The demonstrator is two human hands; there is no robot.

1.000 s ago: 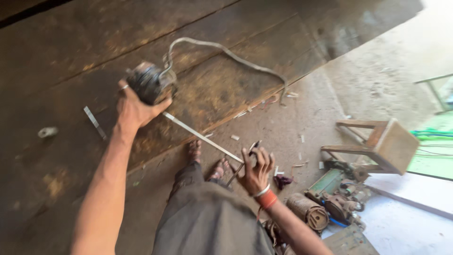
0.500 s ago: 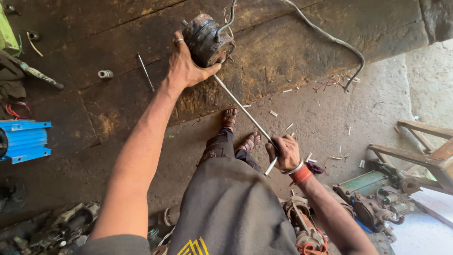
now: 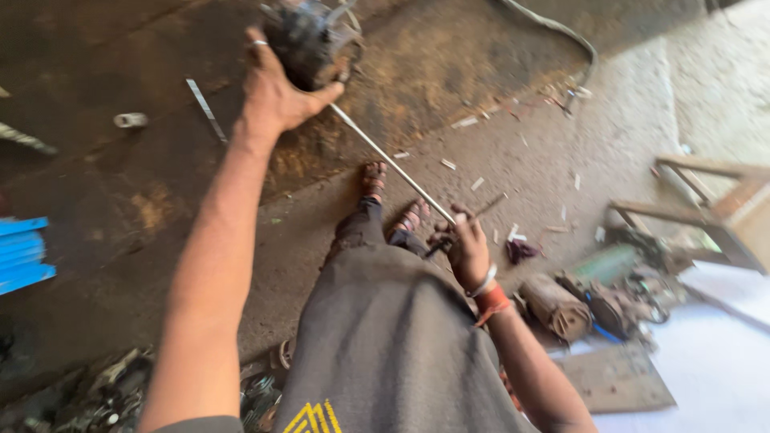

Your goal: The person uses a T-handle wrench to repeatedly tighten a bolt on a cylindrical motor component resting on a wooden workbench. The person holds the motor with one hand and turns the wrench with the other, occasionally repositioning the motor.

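Held high at the top of the view: one dark, greasy motor body, cupped from below in the left hand, fingers wrapped round its lower side. Ran from the motor down and to the right: one long thin metal rod, its lower end closed inside the right hand, fist tight round it, with a short dark tool sticking out past the knuckles. Wore one red band and one pale band at that wrist.

Stood on the dirty concrete floor, two sandalled feet near its middle. Lay at the left edge: one blue flat stack, rectangular, no label legible. Lay near the upper left: one small pale cylinder and one flat metal strip. Curved across the top right: one grey cable. Sat at the right edge: one wooden stool frame, and beside it a heap of worn motor parts, blurred, count uncertain.
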